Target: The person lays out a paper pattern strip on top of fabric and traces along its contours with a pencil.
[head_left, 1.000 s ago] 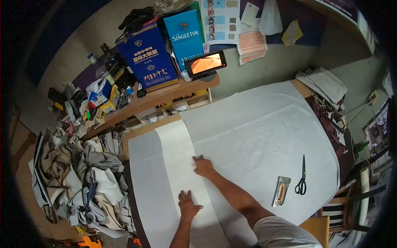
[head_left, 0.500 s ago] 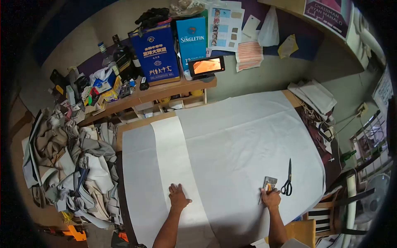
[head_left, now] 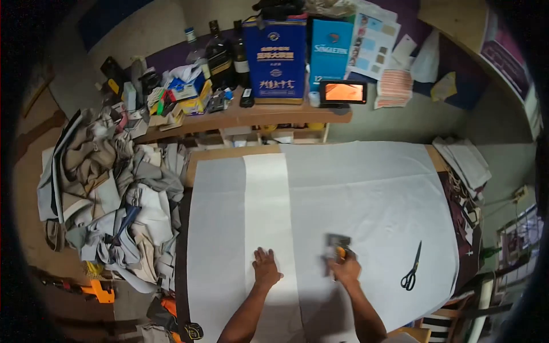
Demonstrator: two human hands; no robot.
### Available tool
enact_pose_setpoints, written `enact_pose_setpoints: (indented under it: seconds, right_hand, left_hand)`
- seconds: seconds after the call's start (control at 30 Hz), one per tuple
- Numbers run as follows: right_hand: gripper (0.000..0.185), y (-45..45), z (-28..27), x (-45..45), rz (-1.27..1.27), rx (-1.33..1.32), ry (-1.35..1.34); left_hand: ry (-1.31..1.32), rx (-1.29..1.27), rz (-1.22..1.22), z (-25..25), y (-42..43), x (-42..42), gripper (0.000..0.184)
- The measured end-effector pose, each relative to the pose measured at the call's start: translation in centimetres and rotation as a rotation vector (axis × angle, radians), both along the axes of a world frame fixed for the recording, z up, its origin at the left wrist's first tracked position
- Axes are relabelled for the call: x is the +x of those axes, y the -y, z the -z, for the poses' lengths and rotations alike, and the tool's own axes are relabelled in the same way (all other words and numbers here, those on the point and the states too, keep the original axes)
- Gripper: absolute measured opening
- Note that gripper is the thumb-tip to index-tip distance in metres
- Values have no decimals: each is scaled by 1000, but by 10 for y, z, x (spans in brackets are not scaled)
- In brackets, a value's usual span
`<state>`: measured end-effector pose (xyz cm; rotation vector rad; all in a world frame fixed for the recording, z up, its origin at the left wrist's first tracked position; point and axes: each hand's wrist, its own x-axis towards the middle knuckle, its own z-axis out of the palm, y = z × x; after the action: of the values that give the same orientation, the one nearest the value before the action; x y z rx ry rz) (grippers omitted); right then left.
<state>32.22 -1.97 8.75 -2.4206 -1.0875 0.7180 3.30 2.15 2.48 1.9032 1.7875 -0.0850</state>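
Observation:
My left hand (head_left: 267,269) lies spread on a cream strip (head_left: 266,200) that runs front to back over grey sheet material (head_left: 372,200) on the table. To its right, my right hand (head_left: 346,267) is closed around a metal staple gun (head_left: 338,240), which is blurred; whether it touches the sheet I cannot tell. Black-handled scissors (head_left: 412,273) rest on the sheet at the right, blades pointing away from me.
A large heap of fabric scraps (head_left: 114,194) sits left of the table. Behind it runs a shelf (head_left: 240,116) with bottles, a blue box (head_left: 277,63) and a phone (head_left: 343,92). Folded cloth (head_left: 463,163) lies at the back right; an orange tool (head_left: 102,291) is at the lower left.
My right hand went from the strip to the staple gun, closed on it and brought it left. My left hand stays on the strip. The head view has turned.

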Motion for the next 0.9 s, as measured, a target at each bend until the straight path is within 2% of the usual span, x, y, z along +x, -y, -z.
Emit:
enact_pose_setpoints:
  seconds: [0.03, 0.07, 0.1, 0.13, 0.23, 0.3, 0.33, 0.47, 0.5, 0.63, 0.77, 0.83, 0.9]
  right_hand:
    - [83, -28, -20, -28, -97, 23, -107]
    - [83, -56, 31, -46, -238, 147, 12]
    - [86, -92, 14, -75, -369, 87, -24]
    - [85, -121, 44, -94, -481, 281, 51]
    - [81, -215, 65, -151, -540, 196, 63]
    - [88, -273, 66, -170, -694, 138, 77]
    - [88, -296, 69, -178, -698, 140, 69]
    - [98, -375, 93, -200, -449, 268, 162]
    - [115, -386, 81, -198, -462, 177, 145]
    - [118, -423, 86, -195, -503, 155, 167]
    - [110, -437, 80, -194, -536, 108, 184]
    - [94, -442, 79, -195, -519, 153, 242]
    - [89, -449, 82, -196, -536, 161, 304]
  left_hand:
    - [-27, -5, 8, 3, -1, 1, 114]
    - [-56, -10, 19, 7, -2, 1, 115]
    - [-69, -25, 33, 6, -2, 1, 117]
    - [-87, -27, 45, 0, -3, 1, 118]
    - [-126, 5, 66, 0, -2, 2, 117]
    - [-111, -7, 62, 5, -2, 1, 120]
    - [-125, 1, 77, 7, -1, 1, 120]
    - [-149, 29, 91, 5, -1, 0, 118]
    - [-150, 33, 106, 6, -1, -1, 116]
    - [-191, 17, 147, 9, -1, 1, 114]
    - [-178, 53, 174, 10, 0, 0, 113]
    - [-164, 66, 169, 10, 0, 0, 110]
    - [-173, 89, 169, 14, 3, -1, 109]
